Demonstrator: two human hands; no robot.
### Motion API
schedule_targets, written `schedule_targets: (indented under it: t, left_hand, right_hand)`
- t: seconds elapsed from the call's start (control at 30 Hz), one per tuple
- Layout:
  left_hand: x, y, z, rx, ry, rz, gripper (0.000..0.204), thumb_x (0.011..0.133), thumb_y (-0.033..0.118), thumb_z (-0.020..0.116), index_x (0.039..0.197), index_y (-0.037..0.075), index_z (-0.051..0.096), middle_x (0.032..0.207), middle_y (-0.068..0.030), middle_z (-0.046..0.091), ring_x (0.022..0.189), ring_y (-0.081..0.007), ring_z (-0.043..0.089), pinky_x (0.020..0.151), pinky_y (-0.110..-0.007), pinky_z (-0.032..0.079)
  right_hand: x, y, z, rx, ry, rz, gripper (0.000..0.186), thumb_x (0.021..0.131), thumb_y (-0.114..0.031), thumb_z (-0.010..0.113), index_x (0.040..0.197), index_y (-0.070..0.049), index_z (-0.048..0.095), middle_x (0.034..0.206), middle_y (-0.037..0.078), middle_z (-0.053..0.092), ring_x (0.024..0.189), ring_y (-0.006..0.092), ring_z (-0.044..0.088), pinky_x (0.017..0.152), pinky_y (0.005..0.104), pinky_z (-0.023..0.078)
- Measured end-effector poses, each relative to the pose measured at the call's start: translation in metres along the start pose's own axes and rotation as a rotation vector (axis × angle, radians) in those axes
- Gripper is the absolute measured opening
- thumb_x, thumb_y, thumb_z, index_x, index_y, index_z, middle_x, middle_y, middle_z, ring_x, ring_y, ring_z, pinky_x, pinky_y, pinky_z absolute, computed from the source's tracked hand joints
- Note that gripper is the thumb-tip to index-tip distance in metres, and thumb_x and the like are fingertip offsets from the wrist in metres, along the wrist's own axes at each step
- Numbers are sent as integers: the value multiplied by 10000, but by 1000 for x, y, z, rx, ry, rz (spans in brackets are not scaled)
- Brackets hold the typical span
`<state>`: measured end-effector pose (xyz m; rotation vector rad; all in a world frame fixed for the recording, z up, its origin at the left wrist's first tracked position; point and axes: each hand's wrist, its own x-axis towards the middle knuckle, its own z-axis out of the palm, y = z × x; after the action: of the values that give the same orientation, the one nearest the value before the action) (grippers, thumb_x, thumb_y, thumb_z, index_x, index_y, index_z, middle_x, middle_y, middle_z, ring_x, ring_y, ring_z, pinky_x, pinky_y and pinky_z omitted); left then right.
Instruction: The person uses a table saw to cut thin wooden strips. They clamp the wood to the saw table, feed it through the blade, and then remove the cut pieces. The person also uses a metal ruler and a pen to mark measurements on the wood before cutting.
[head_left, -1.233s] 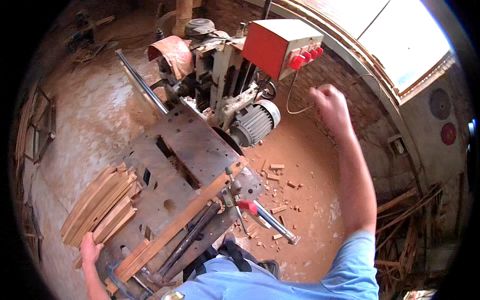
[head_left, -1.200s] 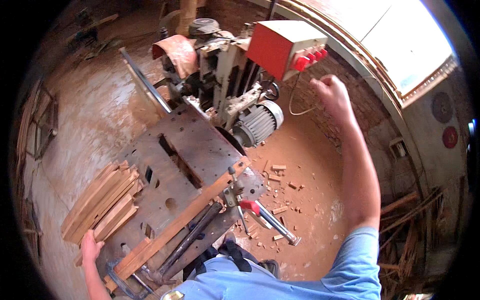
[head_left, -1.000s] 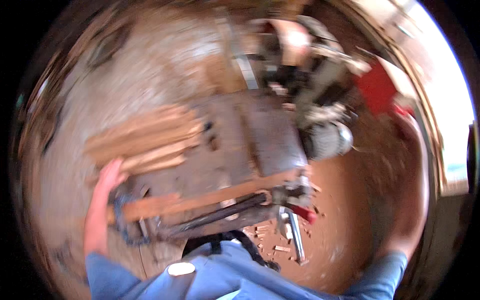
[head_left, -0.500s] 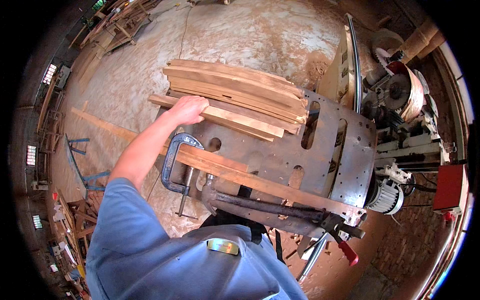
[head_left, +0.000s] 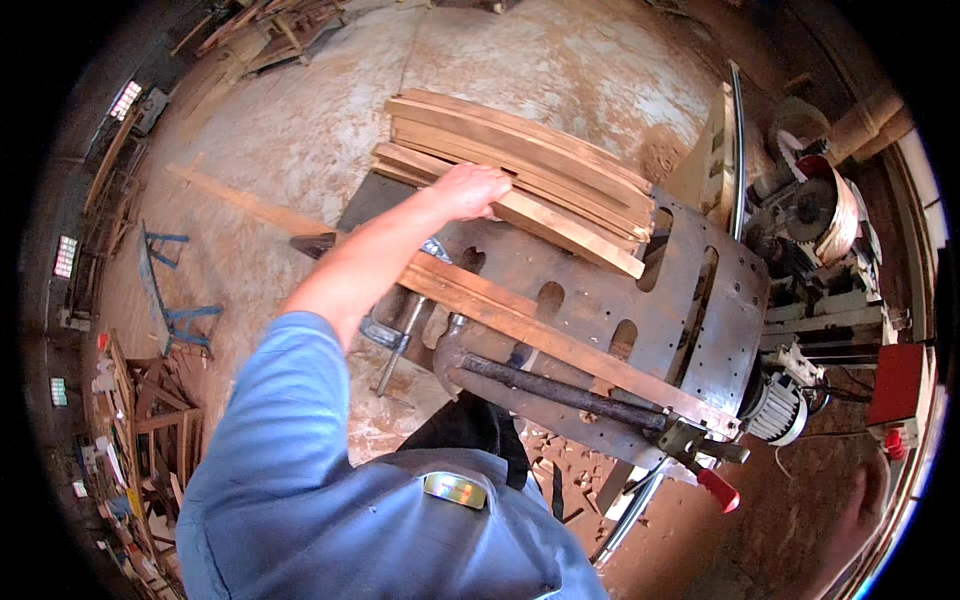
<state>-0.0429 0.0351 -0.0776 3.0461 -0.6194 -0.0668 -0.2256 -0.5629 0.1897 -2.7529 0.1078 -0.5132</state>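
Observation:
My left hand (head_left: 473, 191) is closed over the top of a wooden strip (head_left: 575, 233), the nearest one beside a stack of similar strips (head_left: 520, 150) on the metal machine table (head_left: 570, 310). Its fingertips are partly hidden behind the wood. At the far right edge a blurred, dim shape, apparently my right hand (head_left: 868, 500), hangs near the red box; its fingers cannot be made out. Nearer to me, a long wooden fence board (head_left: 570, 345) lies across the table, held by a C-clamp (head_left: 402, 338) that my left forearm partly covers.
A curved metal bar (head_left: 560, 388) ends in a clamp with a red handle (head_left: 718, 490). A grey motor (head_left: 775, 412) and a red box (head_left: 900, 385) stand at the right, with a toothed blade and machinery behind. Timber scraps (head_left: 160, 430) lie at the left.
My left hand has moved right with the strip, which now lies against the stack. The view has shifted, and the blurred shape has come in at the right edge.

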Motion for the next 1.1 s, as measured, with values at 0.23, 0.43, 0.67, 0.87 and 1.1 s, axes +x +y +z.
schedule_targets:
  t: [0.23, 0.43, 0.67, 0.87, 1.1]
  left_hand:
    - [-14, 7, 6, 68, -20, -187, 333, 739, 179, 754, 1014, 82, 593, 1088, -95, 616, 1105, -283, 566, 912, -439, 454]
    - [-16, -8, 16, -2, 72, -152, 222, 741, 105, 712, 936, 94, 606, 1031, -94, 628, 1070, -284, 580, 896, -439, 461]
    - [-17, -34, 19, -106, 175, 28, 116, 773, 60, 613, 888, 52, 596, 986, -133, 641, 995, -311, 612, 838, -436, 490]
    - [-29, -48, 12, -197, 32, 213, 183, 795, 54, 576, 972, 12, 571, 986, -159, 644, 991, -326, 609, 858, -447, 498]
    - [-16, -71, -37, -306, -205, 227, 312, 753, 186, 628, 1005, 27, 533, 1022, -196, 640, 990, -358, 616, 814, -460, 493]
  right_hand:
    - [-65, -86, 31, 276, -305, -69, 300, 844, 30, 535, 1139, 53, 582, 974, 96, 606, 901, 166, 582, 837, 274, 466]
    - [-92, -135, 81, 512, -320, 11, 210, 728, 89, 559, 933, 56, 593, 771, 59, 574, 682, 118, 537, 638, 242, 437]
    - [-126, -259, 198, 838, -469, 264, 231, 858, 20, 580, 1080, 83, 581, 876, 72, 648, 800, 115, 607, 736, 251, 498]
    - [-126, -358, 316, 1064, -456, 368, 369, 922, -107, 606, 1226, 81, 516, 1047, 140, 653, 908, 158, 632, 790, 275, 517]
    - [-119, -392, 380, 1461, -424, 754, 471, 961, -255, 577, 1273, 67, 434, 1070, 177, 616, 922, 233, 639, 818, 340, 545]
